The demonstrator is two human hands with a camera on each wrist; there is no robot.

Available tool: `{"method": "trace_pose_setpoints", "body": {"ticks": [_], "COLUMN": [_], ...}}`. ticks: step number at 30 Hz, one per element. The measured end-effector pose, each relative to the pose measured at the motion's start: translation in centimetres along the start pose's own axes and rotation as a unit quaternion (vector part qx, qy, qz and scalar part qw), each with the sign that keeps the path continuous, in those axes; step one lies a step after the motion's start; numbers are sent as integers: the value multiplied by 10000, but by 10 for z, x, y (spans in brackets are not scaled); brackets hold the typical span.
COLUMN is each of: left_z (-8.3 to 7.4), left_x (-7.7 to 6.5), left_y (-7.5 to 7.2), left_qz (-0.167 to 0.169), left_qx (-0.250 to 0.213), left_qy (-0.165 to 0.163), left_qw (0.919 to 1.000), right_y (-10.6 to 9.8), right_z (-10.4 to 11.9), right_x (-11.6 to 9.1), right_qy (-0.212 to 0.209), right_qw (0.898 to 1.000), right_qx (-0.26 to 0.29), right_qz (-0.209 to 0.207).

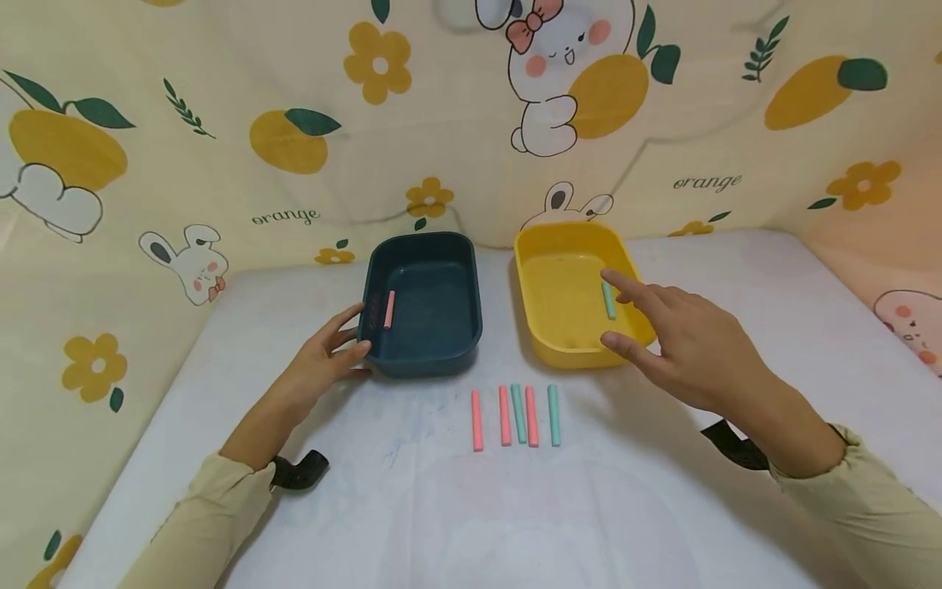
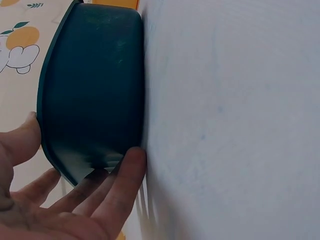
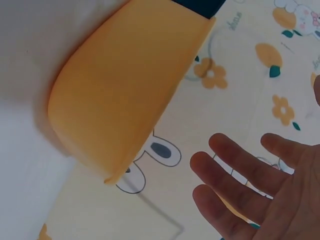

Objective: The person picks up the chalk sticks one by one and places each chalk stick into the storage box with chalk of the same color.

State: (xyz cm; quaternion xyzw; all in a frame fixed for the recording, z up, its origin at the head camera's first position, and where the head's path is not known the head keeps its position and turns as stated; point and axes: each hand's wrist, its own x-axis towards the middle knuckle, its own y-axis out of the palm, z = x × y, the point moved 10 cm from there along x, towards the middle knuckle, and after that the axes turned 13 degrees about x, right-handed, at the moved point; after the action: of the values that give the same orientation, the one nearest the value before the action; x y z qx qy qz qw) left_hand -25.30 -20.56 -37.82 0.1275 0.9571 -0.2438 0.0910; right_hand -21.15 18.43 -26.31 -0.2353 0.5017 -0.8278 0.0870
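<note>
My left hand (image 1: 316,364) touches the left side of a dark teal box (image 1: 423,366), thumb at the rim and fingertips along the wall, as the left wrist view shows. One pink chalk stick (image 1: 389,310) lies inside that box. Over the right edge of a yellow box (image 1: 574,358) hovers my right hand (image 1: 695,343), fingers spread and holding nothing. A green chalk stick (image 1: 608,301) lies in the yellow box, below the fingertips. In front of the boxes, three pink sticks (image 1: 477,420) and two green sticks (image 1: 554,415) lie in a loose row on the table.
White cloth covers the table (image 1: 412,523). Behind the boxes rises a cream fabric backdrop (image 1: 456,123) printed with rabbits, flowers and oranges. Black straps (image 1: 298,472) are at both wrists. The two boxes stand side by side with a narrow gap.
</note>
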Motion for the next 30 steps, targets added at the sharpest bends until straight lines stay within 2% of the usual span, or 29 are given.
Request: {"method": "trace_pose_setpoints", "body": {"ticks": [6,14,18,25,30], "left_z": [-2,-1,-3,1,3], "left_x": [1,1,1,-3,-1], "left_y": [1,2,-1,-2,0], "left_qz": [41,288,280,316,358], "left_qx": [-87,-372,-408,-497,-611], "left_qy": [216,-59,16,72,198], "left_qw": [9997,9989,9988,9982,9973], "right_y": [8,21,30,56,68], "right_z": [5,21,27,49,63], "right_x": [-1,-8,-10,-15,-17], "right_qy": [-126,-304,-421,-1295,-1622], "right_qw": [9994,9971,9959,9894,9848], "right_qx": [128,412,409,82,-191], "right_qz": [288,559,684,647,586]}}
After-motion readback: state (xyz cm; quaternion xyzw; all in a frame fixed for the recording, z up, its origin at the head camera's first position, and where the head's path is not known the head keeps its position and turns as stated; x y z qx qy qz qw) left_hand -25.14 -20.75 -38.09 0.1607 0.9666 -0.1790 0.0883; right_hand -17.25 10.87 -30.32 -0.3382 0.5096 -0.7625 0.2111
